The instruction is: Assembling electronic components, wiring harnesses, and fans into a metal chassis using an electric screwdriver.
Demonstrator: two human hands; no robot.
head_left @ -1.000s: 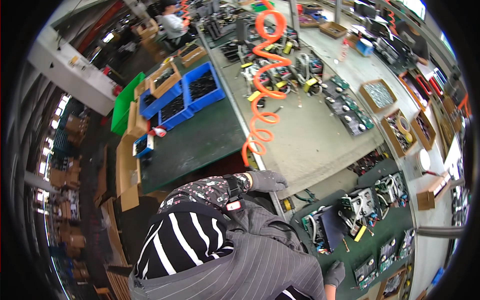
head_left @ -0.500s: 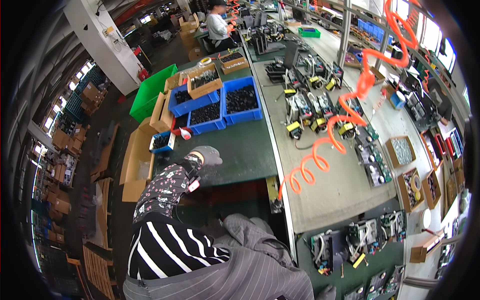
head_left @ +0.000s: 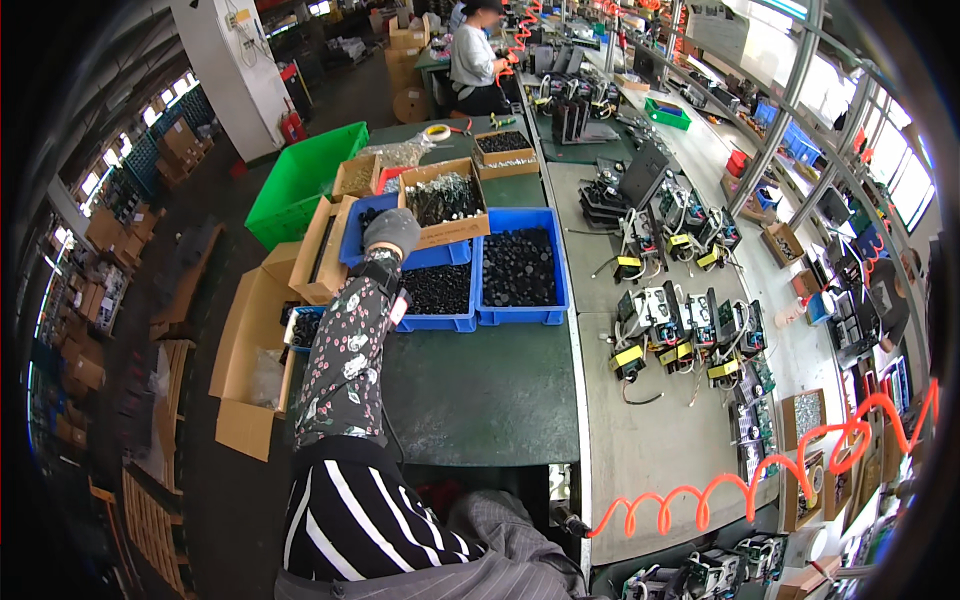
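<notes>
My left hand [head_left: 392, 232], in a grey glove with a floral sleeve behind it, reaches far out over the back-left blue bin [head_left: 352, 252]. It hovers at the edge of a cardboard box of silvery metal parts [head_left: 440, 200]. Two more blue bins of small black parts [head_left: 518, 265] [head_left: 437, 290] sit just right of my forearm. The fingers point away from me, so their grip is hidden. My right hand is out of the picture.
The bins stand on a dark green table [head_left: 480, 390]. Open cardboard boxes [head_left: 250, 330] and a green crate [head_left: 300, 180] lie to the left. Electronic assemblies [head_left: 680, 310] cover the grey bench on the right, with an orange coiled hose [head_left: 760, 485] hanging. Another person [head_left: 470, 60] sits far back.
My left arm has stretched from close to my body out to the far blue bins. The view has swung left, away from the grey bench.
</notes>
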